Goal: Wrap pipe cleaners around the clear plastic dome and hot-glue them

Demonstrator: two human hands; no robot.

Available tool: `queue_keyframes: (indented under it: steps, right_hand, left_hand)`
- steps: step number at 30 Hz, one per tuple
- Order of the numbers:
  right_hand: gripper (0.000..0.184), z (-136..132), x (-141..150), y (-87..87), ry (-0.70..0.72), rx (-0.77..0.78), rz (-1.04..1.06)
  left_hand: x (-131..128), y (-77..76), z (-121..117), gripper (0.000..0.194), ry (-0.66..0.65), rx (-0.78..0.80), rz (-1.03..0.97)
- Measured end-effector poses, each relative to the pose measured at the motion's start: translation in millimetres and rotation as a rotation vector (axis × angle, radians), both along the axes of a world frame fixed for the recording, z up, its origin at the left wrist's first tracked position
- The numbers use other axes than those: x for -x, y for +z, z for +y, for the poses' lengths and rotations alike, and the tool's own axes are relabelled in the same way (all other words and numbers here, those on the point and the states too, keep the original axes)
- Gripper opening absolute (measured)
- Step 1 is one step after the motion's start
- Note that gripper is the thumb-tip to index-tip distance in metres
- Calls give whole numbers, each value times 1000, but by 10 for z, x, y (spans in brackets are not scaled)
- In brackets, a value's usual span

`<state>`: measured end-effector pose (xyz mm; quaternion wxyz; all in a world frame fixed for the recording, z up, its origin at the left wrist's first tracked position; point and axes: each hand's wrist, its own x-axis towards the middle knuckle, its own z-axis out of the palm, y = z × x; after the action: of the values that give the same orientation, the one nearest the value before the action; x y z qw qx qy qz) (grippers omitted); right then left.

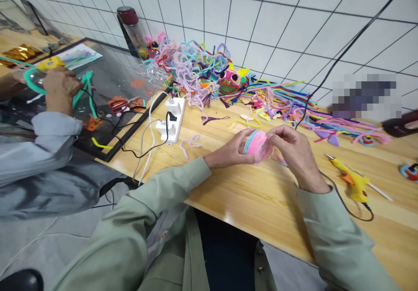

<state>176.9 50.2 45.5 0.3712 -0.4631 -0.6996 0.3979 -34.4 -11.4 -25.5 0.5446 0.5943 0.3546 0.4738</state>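
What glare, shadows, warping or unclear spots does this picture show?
In the head view: grout lines on the white tiled wall fan out; glare spots the pale wooden table near its front edge; soft shadow lies beside the right green cloth sleeve; the round pink-and-blue fuzzy object shows little fine detail; a pixelated patch at right is unreadable.

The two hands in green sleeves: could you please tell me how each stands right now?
Left hand: closed on the pink-and-blue round piece.
Right hand: fingers curled at its right side; whether they grip it cannot be told.
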Motion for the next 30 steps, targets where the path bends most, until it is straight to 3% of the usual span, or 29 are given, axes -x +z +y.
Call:
queue_keyframes:
  steps: [3,7,13,30]
  right_hand:
    - [9,-8,23,-5,8,-21,4]
    - [16,-27,77,-40,33,-20,62]
    - [13,-34,94,-77,93,7,79]
    - [19,-81,104,-67,126,-41,114]
  left_hand:
    - [15,11,-1,101,-25,38,-44]
    - [26,-54,2,98,87,14,-16]
    - [44,-63,-4,85,108,-1,3]
    - [0,23,-35,88,194,-1,-31]
